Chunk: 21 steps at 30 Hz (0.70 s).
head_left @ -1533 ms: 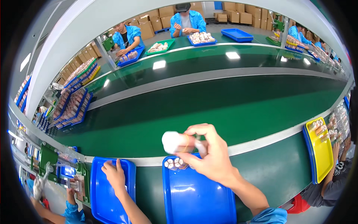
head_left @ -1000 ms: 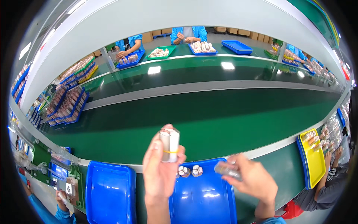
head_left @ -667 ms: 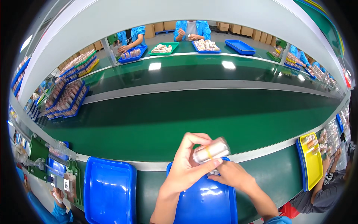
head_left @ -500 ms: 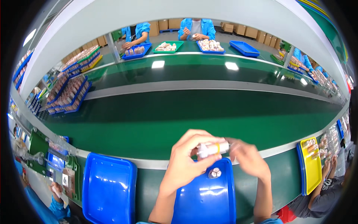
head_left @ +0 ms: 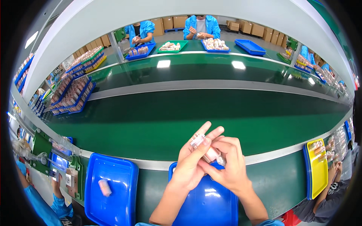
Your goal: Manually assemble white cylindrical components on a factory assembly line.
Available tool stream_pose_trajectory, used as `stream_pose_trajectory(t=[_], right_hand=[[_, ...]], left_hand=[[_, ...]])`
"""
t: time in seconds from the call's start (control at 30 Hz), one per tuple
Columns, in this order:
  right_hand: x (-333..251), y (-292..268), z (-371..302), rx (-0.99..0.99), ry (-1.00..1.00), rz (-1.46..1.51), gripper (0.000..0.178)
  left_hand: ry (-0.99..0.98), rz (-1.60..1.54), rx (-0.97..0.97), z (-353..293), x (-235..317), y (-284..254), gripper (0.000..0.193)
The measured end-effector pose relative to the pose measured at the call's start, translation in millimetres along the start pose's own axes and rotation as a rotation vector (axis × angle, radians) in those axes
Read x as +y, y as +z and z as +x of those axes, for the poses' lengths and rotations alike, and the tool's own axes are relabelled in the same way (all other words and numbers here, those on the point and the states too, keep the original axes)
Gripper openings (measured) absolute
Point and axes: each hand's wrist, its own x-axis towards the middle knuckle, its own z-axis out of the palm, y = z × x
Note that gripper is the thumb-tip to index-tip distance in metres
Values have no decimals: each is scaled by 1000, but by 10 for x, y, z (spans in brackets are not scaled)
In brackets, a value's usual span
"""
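Observation:
Above the blue tray [head_left: 209, 199] in front of me, both hands hold a small cylindrical bundle [head_left: 212, 153], pinkish and white, in clear wrapping. My left hand [head_left: 190, 165] pinches its upper part with the thumb, while two fingers stretch out past it. My right hand [head_left: 230, 164] is closed round its lower end, where crumpled clear plastic shows. The fingers hide much of the bundle. A second pinkish bundle [head_left: 105, 187], smeared by motion, is inside the blue tray [head_left: 130, 169] to the left.
A green conveyor belt [head_left: 181, 124] runs across beyond my hands. At right stand a yellow tray [head_left: 319, 177] with several bundles and a person's hands [head_left: 335, 171]. Green machinery [head_left: 77, 177] and another person's blue sleeve [head_left: 39, 201] are at left. Full trays [head_left: 81, 100] stand far left.
My hands have come together and the bundle is tilted. The yellow band seen on the held bundle no longer shows. A bundle has appeared in the left tray; the one in the front tray is out of sight.

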Motion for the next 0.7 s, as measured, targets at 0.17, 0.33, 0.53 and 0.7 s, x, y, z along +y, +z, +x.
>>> stream_pose_trajectory(t=[0.17, 0.33, 0.53, 0.7], right_hand=[[-96, -440, 49, -108, 256, 339, 41], [55, -570, 121, -512, 206, 247, 21], [-96, -131, 8, -248, 309, 416, 47], [-295, 66, -97, -214, 557, 836, 41]], left_hand=[[100, 81, -97, -38, -18, -153, 39], [40, 130, -325, -25, 11, -261, 35], [113, 363, -439, -38, 87, -217, 55], [286, 693, 11, -211, 1, -116, 59]])
